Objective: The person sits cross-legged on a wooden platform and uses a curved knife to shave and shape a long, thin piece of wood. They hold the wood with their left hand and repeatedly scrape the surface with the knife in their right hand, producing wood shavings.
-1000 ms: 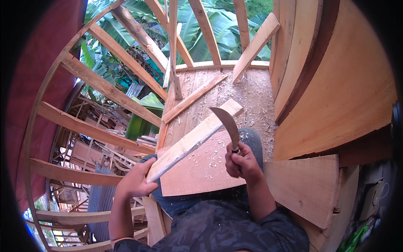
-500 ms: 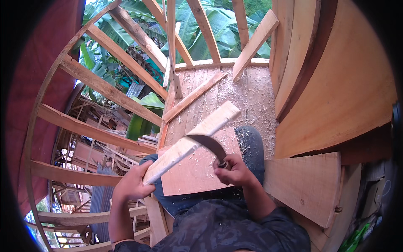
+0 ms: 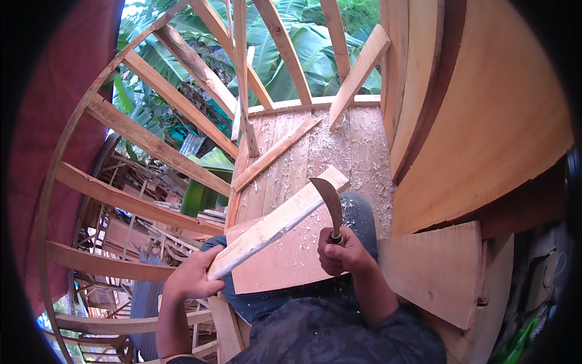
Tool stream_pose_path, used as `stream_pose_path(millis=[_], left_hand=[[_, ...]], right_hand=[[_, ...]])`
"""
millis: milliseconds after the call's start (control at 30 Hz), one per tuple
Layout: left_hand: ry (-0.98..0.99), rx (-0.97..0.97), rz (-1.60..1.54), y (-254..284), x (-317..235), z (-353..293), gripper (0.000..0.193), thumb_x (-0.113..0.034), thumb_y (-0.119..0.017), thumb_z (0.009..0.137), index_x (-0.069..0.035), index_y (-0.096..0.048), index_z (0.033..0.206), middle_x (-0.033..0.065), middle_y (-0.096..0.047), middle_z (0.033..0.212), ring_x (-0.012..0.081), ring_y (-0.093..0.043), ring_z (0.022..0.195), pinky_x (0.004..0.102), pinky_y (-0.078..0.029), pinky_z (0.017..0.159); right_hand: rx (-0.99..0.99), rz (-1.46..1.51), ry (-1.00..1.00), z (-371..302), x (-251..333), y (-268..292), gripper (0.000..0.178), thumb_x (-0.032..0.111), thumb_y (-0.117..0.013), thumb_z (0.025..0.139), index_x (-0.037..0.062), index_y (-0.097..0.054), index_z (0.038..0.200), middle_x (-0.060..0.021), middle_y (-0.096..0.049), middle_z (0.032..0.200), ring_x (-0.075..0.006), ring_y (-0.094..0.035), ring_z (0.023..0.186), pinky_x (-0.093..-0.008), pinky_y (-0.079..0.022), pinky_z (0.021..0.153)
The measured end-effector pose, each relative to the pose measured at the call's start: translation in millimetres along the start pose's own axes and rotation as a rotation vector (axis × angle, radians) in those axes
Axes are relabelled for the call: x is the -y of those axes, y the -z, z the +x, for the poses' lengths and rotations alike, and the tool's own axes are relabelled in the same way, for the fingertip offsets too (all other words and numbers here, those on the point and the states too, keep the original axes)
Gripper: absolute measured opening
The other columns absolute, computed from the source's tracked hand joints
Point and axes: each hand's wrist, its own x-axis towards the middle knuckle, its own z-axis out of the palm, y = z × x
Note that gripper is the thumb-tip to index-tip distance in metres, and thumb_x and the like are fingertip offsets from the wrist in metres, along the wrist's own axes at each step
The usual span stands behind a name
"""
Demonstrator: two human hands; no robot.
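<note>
My left hand (image 3: 193, 274) is closed round the near end of a pale strip of wood (image 3: 276, 223), which slants up and away to the right. Bark-like white shows along its lower edge. In my right hand (image 3: 343, 253) is the handle of a sickle (image 3: 331, 203). Its curved blade points up, with the tip beside the strip's far part; whether it touches the wood I cannot tell. Across my lap, under the strip, lies a flat wooden board (image 3: 285, 262) dotted with shavings.
Curled shavings cover the plank floor (image 3: 357, 145) ahead. A slatted wooden railing (image 3: 142, 136) runs along the left, with stacked timber beyond it. At right stand a large plywood panel (image 3: 491, 121) and a wooden board (image 3: 430, 267). Banana leaves (image 3: 285, 54) grow outside.
My right hand has shifted slightly right, and the sickle blade has swung from lying across the strip's middle to pointing up near its far end. The strip's far end sits a little lower.
</note>
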Motion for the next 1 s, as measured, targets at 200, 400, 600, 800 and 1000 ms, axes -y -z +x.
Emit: stream_pose_path(millis=[200,400,600,800,1000], left_hand=[[0.003,0.003,-0.008,2.2,-9.6,-3.7,0.035,-0.016,-0.060,0.057,0.000,-0.050,0.086,0.0176,-0.051,0.062,0.0307,-0.053,0.057,0.0355,-0.045,0.058],[-0.020,-0.003,0.031,8.5,-13.2,-5.3,0.034,-0.015,-0.060,0.057,0.001,-0.051,0.086,0.0173,-0.051,0.062,0.0286,-0.052,0.056,0.0344,-0.046,0.058],[-0.009,-0.025,-0.028,3.5,-13.9,-10.5,0.036,-0.015,-0.060,0.058,0.001,-0.052,0.090,0.0164,-0.051,0.062,0.0258,-0.052,0.056,0.0340,-0.045,0.058],[0.043,0.012,-0.058,6.6,-18.1,-12.9,0.034,-0.015,-0.059,0.059,0.000,-0.050,0.089,0.0170,-0.051,0.063,0.0263,-0.051,0.056,0.0336,-0.045,0.058],[0.049,0.039,-0.058,5.3,-22.8,-20.7,0.033,-0.015,-0.059,0.059,-0.001,-0.049,0.087,0.0177,-0.049,0.064,0.0315,-0.048,0.058,0.0353,-0.044,0.059]], right_hand=[[-0.034,-0.395,-0.087,1.8,3.4,-1.9,0.010,0.007,-0.061,0.088,0.0020,-0.053,0.085,0.0026,-0.044,0.049,-0.0047,-0.039,0.036,-0.0223,-0.028,0.033],[-0.045,-0.287,-0.085,-3.7,3.2,-2.7,0.010,0.008,-0.062,0.088,0.0017,-0.055,0.090,0.0047,-0.045,0.053,-0.0028,-0.041,0.041,-0.0213,-0.029,0.036],[-0.223,-0.254,0.008,0.8,5.9,-4.3,0.013,0.010,-0.060,0.089,0.0031,-0.053,0.082,0.0026,-0.044,0.048,-0.0046,-0.040,0.036,-0.0225,-0.029,0.033],[-0.342,-0.361,0.021,1.1,2.4,-11.9,0.016,0.012,-0.064,0.087,0.0034,-0.056,0.077,0.0044,-0.045,0.051,-0.0030,-0.040,0.039,-0.0214,-0.030,0.035],[-0.510,-0.513,0.155,-5.8,-3.1,-35.2,0.018,0.014,-0.068,0.086,0.0034,-0.057,0.076,0.0091,-0.044,0.056,0.0003,-0.038,0.049,-0.0203,-0.027,0.043]])
